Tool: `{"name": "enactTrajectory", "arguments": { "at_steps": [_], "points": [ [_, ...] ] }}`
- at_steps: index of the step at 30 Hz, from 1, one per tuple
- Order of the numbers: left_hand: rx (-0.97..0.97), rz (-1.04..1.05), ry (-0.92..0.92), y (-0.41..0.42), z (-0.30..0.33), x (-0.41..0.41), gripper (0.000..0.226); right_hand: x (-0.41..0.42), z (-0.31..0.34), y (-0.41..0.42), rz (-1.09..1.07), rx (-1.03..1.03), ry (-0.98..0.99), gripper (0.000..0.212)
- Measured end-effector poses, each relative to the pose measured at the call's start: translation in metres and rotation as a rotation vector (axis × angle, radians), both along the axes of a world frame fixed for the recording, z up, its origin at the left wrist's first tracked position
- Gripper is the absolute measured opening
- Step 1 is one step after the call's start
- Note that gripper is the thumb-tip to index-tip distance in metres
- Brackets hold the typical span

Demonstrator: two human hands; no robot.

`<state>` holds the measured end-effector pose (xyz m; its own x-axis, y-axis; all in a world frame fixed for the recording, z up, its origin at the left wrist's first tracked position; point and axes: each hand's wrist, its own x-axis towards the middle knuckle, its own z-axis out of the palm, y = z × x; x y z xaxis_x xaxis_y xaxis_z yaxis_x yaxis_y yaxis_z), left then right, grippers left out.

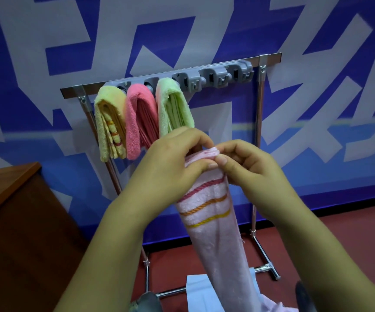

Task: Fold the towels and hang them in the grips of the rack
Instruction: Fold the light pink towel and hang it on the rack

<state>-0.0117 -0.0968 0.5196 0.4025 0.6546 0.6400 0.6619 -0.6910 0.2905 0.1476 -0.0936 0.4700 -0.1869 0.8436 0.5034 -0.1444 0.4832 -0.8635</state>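
A pale pink towel point(215, 224) with pink, orange and yellow stripes hangs down in front of me, folded into a long narrow strip. My left hand point(175, 161) and my right hand point(249, 167) both pinch its bunched top end, thumbs and fingertips meeting there. Behind them stands a metal rack point(258, 122) with a grey bar of grips point(213, 78). A yellow towel point(110, 122), a pink towel point(139, 122) and a green towel point(173, 106) hang folded in the left grips. The three grips on the right hold nothing.
A brown wooden desk point(8, 188) stands at the left. A blue and white patterned wall is behind the rack. On the red floor by the rack's base lies a light blue cloth point(201, 291).
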Motion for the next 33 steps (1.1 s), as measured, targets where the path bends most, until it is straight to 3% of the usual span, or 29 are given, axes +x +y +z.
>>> {"name": "enactTrajectory", "arguments": {
  "at_steps": [4,8,11,27,33],
  "points": [
    [-0.013,-0.023,0.01,0.006,0.0,0.008,0.017,0.015,-0.026,0.004,0.082,-0.134,0.042,0.014],
    [-0.028,-0.026,0.014,0.011,0.005,0.006,0.014,0.028,-0.077,0.011,0.086,-0.29,-0.2,0.021],
    [-0.018,-0.027,0.025,0.013,0.012,0.004,0.014,0.024,-0.101,0.012,0.039,-0.319,-0.274,0.02],
    [-0.009,0.05,0.0,0.008,0.024,-0.021,0.011,0.001,-0.116,0.019,-0.321,0.095,-0.481,0.03],
    [-0.012,0.086,-0.043,0.01,0.026,-0.023,0.013,0.002,-0.116,0.025,-0.316,0.303,-0.566,0.021]
  ]
}}
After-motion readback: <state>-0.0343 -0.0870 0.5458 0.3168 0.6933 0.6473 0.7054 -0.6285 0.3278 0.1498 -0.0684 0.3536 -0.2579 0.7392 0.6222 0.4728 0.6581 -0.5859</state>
